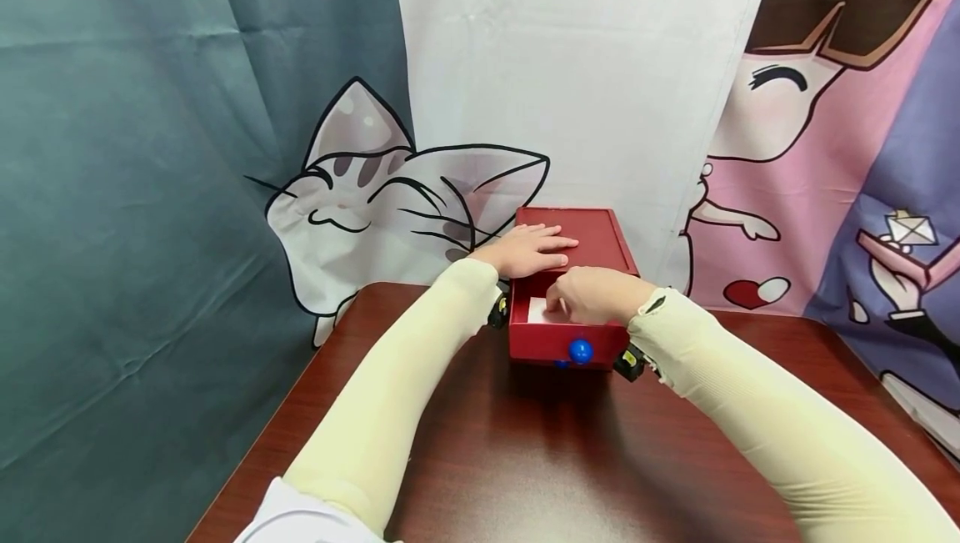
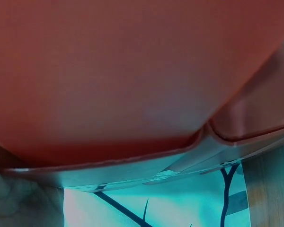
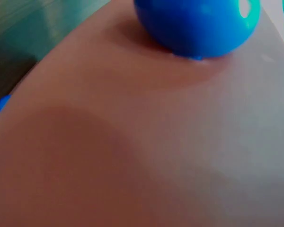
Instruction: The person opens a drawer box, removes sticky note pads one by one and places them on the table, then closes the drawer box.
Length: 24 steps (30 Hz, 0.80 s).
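A red drawer box (image 1: 576,233) stands at the back of the table, its upper drawer (image 1: 540,341) pulled out toward me. My left hand (image 1: 523,251) rests on the box top with its fingers spread. My right hand (image 1: 592,294) reaches into the drawer with bent fingers; the fingertips are partly hidden. A white, flat paper-like piece (image 1: 538,310) lies in the drawer right at those fingers, and I cannot tell whether they pinch it. On the drawer front sits a round blue knob (image 1: 581,350), seen large in the right wrist view (image 3: 199,28).
A second blue knob (image 1: 561,364) shows below the pulled-out drawer. The box stands on a dark brown wooden table (image 1: 525,460). Behind it hangs a printed cloth (image 1: 585,67) with a cartoon cat and child; a grey-green cloth area (image 1: 135,234) extends along the left.
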{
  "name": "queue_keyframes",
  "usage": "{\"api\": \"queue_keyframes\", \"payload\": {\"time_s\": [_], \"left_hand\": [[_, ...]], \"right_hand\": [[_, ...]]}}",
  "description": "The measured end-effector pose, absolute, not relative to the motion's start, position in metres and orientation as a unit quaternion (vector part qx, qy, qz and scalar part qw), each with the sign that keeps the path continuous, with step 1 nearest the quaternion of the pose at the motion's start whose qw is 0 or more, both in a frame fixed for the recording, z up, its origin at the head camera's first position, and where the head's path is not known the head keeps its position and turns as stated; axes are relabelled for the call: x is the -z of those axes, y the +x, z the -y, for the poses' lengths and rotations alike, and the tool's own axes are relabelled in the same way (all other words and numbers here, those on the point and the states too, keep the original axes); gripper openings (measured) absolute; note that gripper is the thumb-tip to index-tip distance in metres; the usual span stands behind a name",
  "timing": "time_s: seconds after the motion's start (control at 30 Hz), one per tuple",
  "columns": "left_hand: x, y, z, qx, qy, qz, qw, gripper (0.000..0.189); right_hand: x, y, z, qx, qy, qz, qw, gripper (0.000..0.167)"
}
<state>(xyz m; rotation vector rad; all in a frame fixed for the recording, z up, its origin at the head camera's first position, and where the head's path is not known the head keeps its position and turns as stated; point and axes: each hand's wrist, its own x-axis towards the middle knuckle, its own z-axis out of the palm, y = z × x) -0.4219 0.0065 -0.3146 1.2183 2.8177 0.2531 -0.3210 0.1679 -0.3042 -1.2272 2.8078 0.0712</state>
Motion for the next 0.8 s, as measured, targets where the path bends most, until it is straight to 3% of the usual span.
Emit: {"api": "queue_keyframes", "payload": {"time_s": [0.37,0.7,0.8], "left_hand": [[0.3153,-0.424,-0.0062,-0.092,0.396,-0.913,0.027,0.054],[0.3158,-0.4244,-0.0054,-0.096,0.399,-0.912,0.028,0.054],[0.3164,-0.4253,-0.0055,-0.092,0.398,-0.913,0.028,0.054]], "right_hand": [[0.3052,-0.3212,-0.1678,-0.005,-0.411,-0.912,-0.005,0.009],[0.3026,-0.3229,-0.1707,-0.074,-0.395,-0.915,0.017,0.048],[0.301,-0.3235,-0.174,-0.062,-0.405,-0.912,0.028,0.053]]}}
